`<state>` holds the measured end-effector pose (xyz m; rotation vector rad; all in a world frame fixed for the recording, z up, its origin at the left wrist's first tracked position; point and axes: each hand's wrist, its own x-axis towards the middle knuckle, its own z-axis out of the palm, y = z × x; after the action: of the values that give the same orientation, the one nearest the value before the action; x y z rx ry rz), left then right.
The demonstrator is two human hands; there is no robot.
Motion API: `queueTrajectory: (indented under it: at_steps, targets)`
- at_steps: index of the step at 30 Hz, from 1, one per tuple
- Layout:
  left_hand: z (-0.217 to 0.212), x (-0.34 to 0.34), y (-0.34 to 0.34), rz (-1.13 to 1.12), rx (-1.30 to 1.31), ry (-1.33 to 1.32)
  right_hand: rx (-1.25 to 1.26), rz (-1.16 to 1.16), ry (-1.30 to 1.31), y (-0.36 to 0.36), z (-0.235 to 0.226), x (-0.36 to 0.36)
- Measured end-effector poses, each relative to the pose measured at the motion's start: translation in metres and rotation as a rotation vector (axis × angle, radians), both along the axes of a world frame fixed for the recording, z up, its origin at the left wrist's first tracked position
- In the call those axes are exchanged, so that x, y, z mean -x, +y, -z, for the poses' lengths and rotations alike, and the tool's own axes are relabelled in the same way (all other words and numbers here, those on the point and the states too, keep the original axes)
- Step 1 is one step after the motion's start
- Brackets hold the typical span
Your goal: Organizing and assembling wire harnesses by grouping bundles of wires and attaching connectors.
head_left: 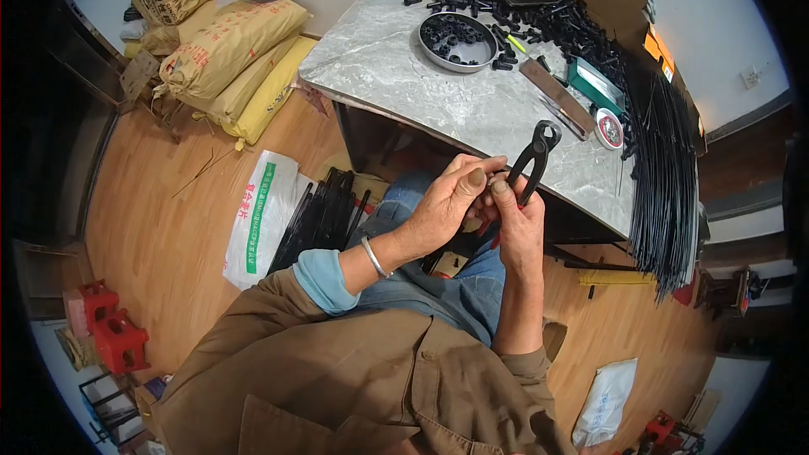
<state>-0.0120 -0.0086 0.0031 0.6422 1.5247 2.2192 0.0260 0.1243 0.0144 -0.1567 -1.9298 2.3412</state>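
My right hand (524,223) is closed around a pair of black end-cutting pincers (537,152) with red on the handles. Their head points up and away, over the table's front edge. Against it, my left hand (451,198) has its fingers bent together, with the thumb raised. Whatever the left fingers pinch is hidden between the two hands. Both hands are above my lap, just short of the grey marbled table (371,59). On the table stands a round metal bowl (459,65) with small black parts inside.
A heap of black tubular parts (581,21) covers the table's back. Long black rods (666,185) overhang its right end. A brown bar (556,97), a green box (597,84) and a small dish (608,129) lie nearer. Black rods (316,219) and stacked sacks (227,50) are at left.
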Motion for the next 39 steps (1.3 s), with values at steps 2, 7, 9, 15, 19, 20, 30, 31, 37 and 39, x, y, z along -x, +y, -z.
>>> queueTrajectory:
  at_steps: [2, 7, 9, 15, 19, 20, 30, 31, 37, 39]
  targets:
    - [-0.001, -0.001, 0.000, 0.001, 0.007, -0.016, -0.008, -0.001, -0.005, 0.000, 0.000, 0.000]
    - [0.004, -0.001, 0.007, -0.123, 0.013, 0.087, -0.241, 0.216, 0.046, -0.014, 0.007, -0.002]
    - [0.006, 0.001, 0.008, -0.212, 0.000, 0.154, -0.379, 0.333, 0.184, -0.028, 0.021, -0.001]
    - [-0.013, 0.012, -0.009, -0.137, 0.044, -0.134, -0.399, 0.036, 0.057, -0.030, -0.028, -0.013]
    - [-0.008, 0.021, -0.014, -0.153, 0.005, -0.292, -0.120, -0.411, -0.208, 0.001, -0.058, -0.023]
    - [-0.007, 0.022, -0.014, -0.151, -0.002, -0.293, -0.104, -0.461, -0.263, 0.009, -0.059, -0.029]
    - [-0.020, 0.010, -0.011, -0.035, 0.043, -0.169, -0.059, -0.600, -0.637, 0.025, -0.088, -0.039]
    - [-0.020, 0.008, -0.011, -0.040, 0.055, -0.133, -0.038, -0.609, -0.698, 0.025, -0.092, -0.041]
    - [-0.007, 0.003, -0.008, -0.096, 0.160, -0.042, -0.628, -0.577, -0.635, 0.018, -0.081, -0.043]
    - [-0.009, 0.006, -0.007, -0.088, 0.173, -0.037, -0.643, -0.557, -0.626, 0.017, -0.078, -0.043]
